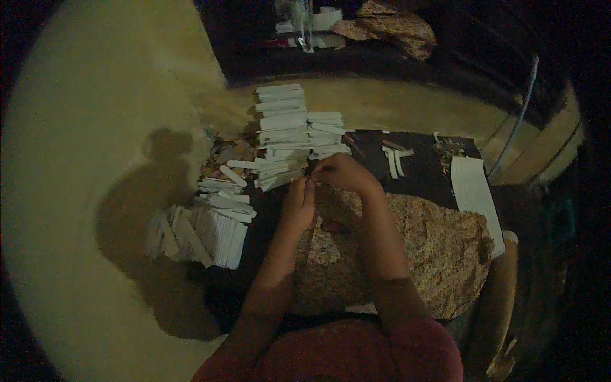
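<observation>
My left hand (299,198) and my right hand (347,174) meet in front of me, fingertips pinched close together. Whatever sits between them is small and dark, too dim to name. Just beyond my fingers rise piles of flat white strips (280,130), with a shorter pile (326,134) alongside on the right. Below my wrists spreads a crumpled brown patterned cloth or paper (439,254). A small dark red piece (331,226) lies on it between my forearms.
More white strips (219,235) are heaped at the left, near a scrap pile (229,153). On the dark table (426,172), a few curved strips (394,159) lie at the right, with a long white stack (474,197) by its edge. A pale wall (95,127) stands left.
</observation>
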The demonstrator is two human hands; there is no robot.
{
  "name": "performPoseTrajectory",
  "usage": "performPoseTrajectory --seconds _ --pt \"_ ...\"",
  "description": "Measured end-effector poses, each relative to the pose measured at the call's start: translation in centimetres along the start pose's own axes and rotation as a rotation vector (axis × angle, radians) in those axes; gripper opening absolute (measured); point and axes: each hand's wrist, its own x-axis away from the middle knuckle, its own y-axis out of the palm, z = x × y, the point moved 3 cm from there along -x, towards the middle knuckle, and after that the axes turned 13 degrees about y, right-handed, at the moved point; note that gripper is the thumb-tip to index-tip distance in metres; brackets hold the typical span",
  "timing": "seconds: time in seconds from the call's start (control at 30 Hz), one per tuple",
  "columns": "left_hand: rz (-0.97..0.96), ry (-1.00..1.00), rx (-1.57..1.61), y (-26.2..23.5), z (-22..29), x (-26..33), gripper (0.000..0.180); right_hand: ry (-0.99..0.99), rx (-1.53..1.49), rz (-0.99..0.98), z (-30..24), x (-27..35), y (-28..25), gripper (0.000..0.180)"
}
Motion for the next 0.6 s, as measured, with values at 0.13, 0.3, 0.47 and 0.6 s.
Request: performPoseTrajectory --seconds 0.13,0.3,0.47,0.6 --pt "0.07 0.073 -0.262 0.6 -1.5 1.2 0.032 0.11 0.032 0.017 -1.1 -0.3 1.0 0.018" --pt "0.057 0.126 -0.26 -1.9 0.1 1.7 0.034 -0.003 -0.132 -0.078 -0.7 -0.6 2.3 0.018" --pt "0.021 0.109 -0.542 -3.2 -1.0 5.3 0.042 0.076 -0.243 -0.122 -0.9 -2.2 5.8 0.018" --pt "0.002 -0.215 -0.296 -5.7 1.9 5.5 0.054 0.084 -0.219 -0.076 -1.0 -3.0 8.6 0.018"
